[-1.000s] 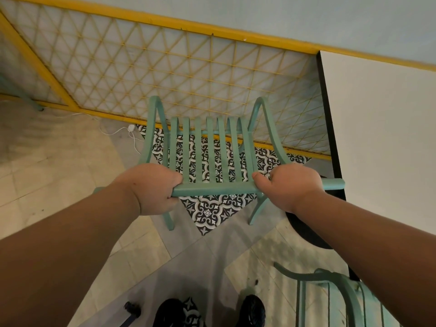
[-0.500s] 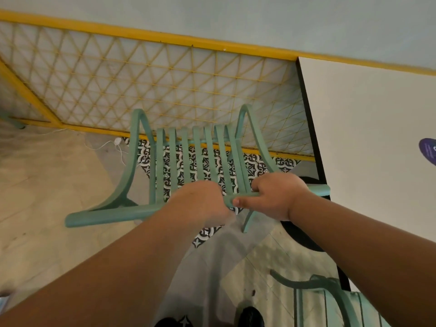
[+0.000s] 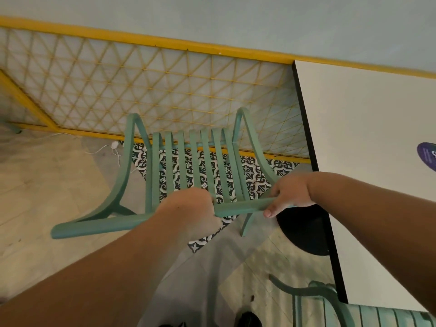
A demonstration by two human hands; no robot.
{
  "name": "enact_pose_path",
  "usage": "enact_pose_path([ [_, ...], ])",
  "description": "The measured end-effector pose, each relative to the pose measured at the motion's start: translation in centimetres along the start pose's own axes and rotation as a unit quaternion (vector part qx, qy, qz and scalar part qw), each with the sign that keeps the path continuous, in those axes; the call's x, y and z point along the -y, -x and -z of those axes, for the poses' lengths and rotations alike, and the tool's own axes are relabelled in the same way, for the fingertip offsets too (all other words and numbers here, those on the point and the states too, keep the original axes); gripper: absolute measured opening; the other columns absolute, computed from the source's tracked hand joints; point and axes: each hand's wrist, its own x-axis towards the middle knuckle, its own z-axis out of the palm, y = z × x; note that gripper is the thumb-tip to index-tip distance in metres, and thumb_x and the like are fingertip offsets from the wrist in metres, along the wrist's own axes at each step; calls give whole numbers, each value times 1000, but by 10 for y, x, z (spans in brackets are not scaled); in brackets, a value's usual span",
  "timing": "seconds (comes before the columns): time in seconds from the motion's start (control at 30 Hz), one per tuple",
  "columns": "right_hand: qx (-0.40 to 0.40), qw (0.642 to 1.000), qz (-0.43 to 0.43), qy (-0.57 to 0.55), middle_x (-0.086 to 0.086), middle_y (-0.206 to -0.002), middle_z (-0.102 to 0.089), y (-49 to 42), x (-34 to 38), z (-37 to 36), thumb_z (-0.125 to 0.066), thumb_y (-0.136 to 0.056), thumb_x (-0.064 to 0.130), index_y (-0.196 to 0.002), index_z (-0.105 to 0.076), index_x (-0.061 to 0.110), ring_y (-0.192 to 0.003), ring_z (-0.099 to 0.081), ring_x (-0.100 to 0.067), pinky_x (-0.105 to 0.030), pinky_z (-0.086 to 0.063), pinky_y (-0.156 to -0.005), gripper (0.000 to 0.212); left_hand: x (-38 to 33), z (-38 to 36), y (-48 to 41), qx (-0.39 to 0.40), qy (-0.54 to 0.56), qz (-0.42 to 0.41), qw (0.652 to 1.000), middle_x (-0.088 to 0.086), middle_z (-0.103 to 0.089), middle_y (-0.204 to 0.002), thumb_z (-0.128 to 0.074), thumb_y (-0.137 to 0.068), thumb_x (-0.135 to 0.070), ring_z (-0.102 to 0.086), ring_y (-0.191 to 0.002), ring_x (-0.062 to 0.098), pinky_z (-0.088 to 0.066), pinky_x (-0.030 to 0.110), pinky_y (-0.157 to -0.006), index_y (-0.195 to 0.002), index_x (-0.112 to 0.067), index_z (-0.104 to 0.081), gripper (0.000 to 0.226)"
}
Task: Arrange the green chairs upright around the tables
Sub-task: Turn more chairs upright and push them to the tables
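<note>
Two hands clamped on top rail of one green chair (image 3: 188, 166): left hand (image 3: 191, 208) at mid-rail, right hand (image 3: 291, 192) at right end. Chair stands just left of white table (image 3: 368, 142), before yellow lattice fence (image 3: 141, 86). Second green chair (image 3: 330, 305), lower right, beside table.

Yellow lattice railing (image 3: 165, 86) running along the pale wall (image 3: 236, 17), white cable (image 3: 111, 149) trailing over the beige floor tiles (image 3: 47, 180), patterned black-and-white tile patch (image 3: 254, 171) lying below the railing, dark shoe (image 3: 247, 319) showing at the bottom edge, purple sticker (image 3: 428, 156) lying at the right edge
</note>
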Motion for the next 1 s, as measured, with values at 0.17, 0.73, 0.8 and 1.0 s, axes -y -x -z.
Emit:
enact_pose_path([
  [0.17,12,1000,-19,-20,20,-88,-52,3,5,3,-47,-52,99,-85,-65,43,-83,-45,-1,-37,-33,-93,67,1,0,2,-10,2,-6,1000,-7,-63,-71,-57,-78,-42,-62,-65,11,-56,30,-61,-91,-32,-63,18],
  [0.73,13,999,-39,-34,-6,-119,-68,26,30,-24,-38,-54,100,-129,-69,22,-114,-60,-26,-48,-42,-110,112,15,-6,14,8,-34,-51,998,-8,-61,-72,-52,-79,-42,-60,-66,10,-59,33,-66,-68,-32,-48,15],
  [0.8,33,999,-37,-17,-11,-135,-63,30,37,-30,-37,-65,96,-142,-60,24,-125,-56,-31,-52,-37,-115,108,20,-7,16,16,-44,-61,997,-8,-60,-72,-50,-78,-42,-59,-65,10,-58,33,-64,-72,-32,-53,12],
  [1.0,24,997,-23,-63,-10,-121,-70,35,49,-48,-25,-35,112,-133,-66,18,-114,-63,-29,-49,-46,-107,142,37,-8,21,20,-81,-79,993,-9,-56,-74,-49,-75,-47,-54,-66,9,-42,30,-55,-71,-28,-50,20],
])
